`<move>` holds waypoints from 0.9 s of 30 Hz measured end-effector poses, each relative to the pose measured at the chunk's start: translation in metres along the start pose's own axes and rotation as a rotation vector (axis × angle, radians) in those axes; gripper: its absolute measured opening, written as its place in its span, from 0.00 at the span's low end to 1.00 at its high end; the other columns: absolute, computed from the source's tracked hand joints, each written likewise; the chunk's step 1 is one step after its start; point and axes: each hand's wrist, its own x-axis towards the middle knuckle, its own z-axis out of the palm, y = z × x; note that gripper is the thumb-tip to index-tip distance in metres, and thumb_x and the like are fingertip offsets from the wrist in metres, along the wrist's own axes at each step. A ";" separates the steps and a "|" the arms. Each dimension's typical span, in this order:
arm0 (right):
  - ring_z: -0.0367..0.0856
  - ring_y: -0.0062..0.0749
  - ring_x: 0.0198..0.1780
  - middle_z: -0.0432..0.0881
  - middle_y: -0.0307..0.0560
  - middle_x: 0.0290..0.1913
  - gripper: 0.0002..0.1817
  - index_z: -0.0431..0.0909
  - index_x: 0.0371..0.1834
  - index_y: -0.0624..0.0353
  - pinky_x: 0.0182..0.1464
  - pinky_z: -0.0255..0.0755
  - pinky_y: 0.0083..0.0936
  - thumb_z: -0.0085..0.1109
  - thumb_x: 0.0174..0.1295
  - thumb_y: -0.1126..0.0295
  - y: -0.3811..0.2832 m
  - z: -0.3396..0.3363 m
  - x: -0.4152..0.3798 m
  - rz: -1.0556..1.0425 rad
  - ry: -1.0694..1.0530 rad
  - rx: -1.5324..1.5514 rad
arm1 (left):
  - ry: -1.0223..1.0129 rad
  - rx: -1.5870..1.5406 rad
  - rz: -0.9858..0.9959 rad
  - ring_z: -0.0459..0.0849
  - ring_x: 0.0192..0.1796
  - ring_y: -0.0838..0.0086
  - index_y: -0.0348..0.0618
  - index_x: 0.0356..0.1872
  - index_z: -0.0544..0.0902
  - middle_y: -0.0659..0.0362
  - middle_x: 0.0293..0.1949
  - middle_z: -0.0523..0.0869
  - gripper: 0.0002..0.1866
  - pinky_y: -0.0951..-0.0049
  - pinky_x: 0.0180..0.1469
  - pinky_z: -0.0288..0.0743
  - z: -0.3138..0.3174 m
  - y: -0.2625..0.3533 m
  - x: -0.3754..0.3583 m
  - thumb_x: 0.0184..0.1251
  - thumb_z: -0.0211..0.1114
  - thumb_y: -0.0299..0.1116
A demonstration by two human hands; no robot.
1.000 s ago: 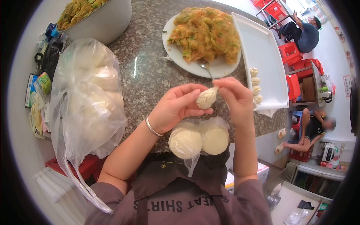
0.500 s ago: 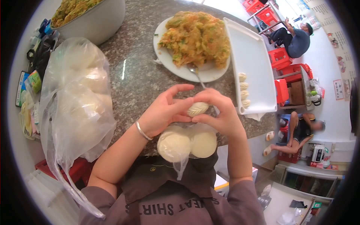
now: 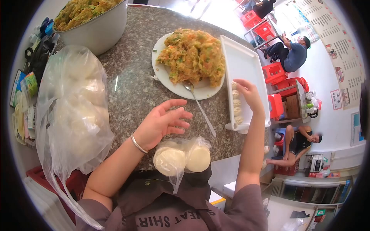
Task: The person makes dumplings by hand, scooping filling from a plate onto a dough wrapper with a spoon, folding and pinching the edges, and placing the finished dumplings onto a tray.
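Reaching over the white tray [image 3: 246,57], the right hand [image 3: 246,94] sets a dumpling at the head of the dumpling row [image 3: 236,107]; its fingertips hide whether they grip it. Best placed gently, just apart from its neighbour. Left hand [image 3: 162,121] hovers open and empty above the granite surface [image 3: 131,92], near bagged wrappers [image 3: 181,158].

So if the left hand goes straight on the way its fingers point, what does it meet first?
Probably the spoon: the left hand, open and empty, points right across the counter toward its handle, though height is unclear.
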 end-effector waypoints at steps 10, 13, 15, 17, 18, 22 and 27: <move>0.78 0.23 0.45 0.83 0.42 0.42 0.10 0.81 0.45 0.65 0.51 0.70 0.20 0.53 0.67 0.72 -0.022 0.012 -0.061 -0.165 0.303 0.233 | 0.011 -0.019 0.000 0.85 0.41 0.76 0.40 0.60 0.69 0.56 0.45 0.83 0.19 0.77 0.41 0.81 -0.001 0.000 0.001 0.72 0.55 0.35; 0.79 0.25 0.41 0.83 0.43 0.37 0.06 0.82 0.35 0.65 0.45 0.72 0.22 0.59 0.60 0.74 -0.056 0.027 -0.122 -0.147 0.007 0.195 | 0.009 -0.018 0.007 0.85 0.41 0.76 0.39 0.59 0.70 0.56 0.45 0.83 0.19 0.77 0.41 0.81 -0.004 -0.002 0.002 0.72 0.56 0.36; 0.81 0.32 0.40 0.82 0.46 0.39 0.06 0.83 0.33 0.63 0.43 0.74 0.24 0.66 0.52 0.76 -0.071 0.044 -0.146 -0.413 -0.186 0.048 | 0.008 -0.020 -0.012 0.85 0.41 0.76 0.39 0.59 0.70 0.56 0.46 0.83 0.19 0.77 0.41 0.81 -0.004 -0.003 0.001 0.72 0.56 0.36; 0.80 0.34 0.40 0.80 0.46 0.40 0.08 0.83 0.35 0.61 0.42 0.74 0.26 0.68 0.50 0.76 -0.083 0.066 -0.169 -0.312 -0.196 0.085 | -0.012 -0.016 0.027 0.85 0.43 0.77 0.40 0.60 0.70 0.57 0.47 0.83 0.19 0.78 0.41 0.81 -0.003 -0.002 0.001 0.72 0.56 0.37; 0.80 0.34 0.40 0.80 0.46 0.40 0.08 0.83 0.35 0.61 0.42 0.74 0.26 0.68 0.50 0.76 -0.083 0.074 -0.173 -0.302 -0.196 0.090 | -0.034 0.013 0.036 0.84 0.48 0.73 0.39 0.59 0.71 0.55 0.49 0.82 0.19 0.75 0.48 0.80 -0.003 -0.002 0.001 0.72 0.56 0.37; 0.79 0.36 0.39 0.78 0.45 0.39 0.11 0.83 0.37 0.59 0.40 0.74 0.28 0.69 0.48 0.77 -0.081 0.091 -0.182 -0.375 0.041 -0.069 | -0.180 0.121 0.107 0.82 0.54 0.71 0.37 0.54 0.77 0.53 0.51 0.82 0.16 0.71 0.55 0.76 0.000 -0.006 -0.001 0.73 0.55 0.36; 0.77 0.37 0.39 0.77 0.44 0.39 0.13 0.83 0.38 0.57 0.40 0.73 0.29 0.70 0.46 0.75 -0.082 0.094 -0.189 -0.423 0.105 -0.050 | -0.420 0.238 -0.090 0.80 0.54 0.74 0.34 0.47 0.82 0.54 0.48 0.84 0.15 0.74 0.56 0.73 0.002 -0.008 -0.004 0.73 0.55 0.36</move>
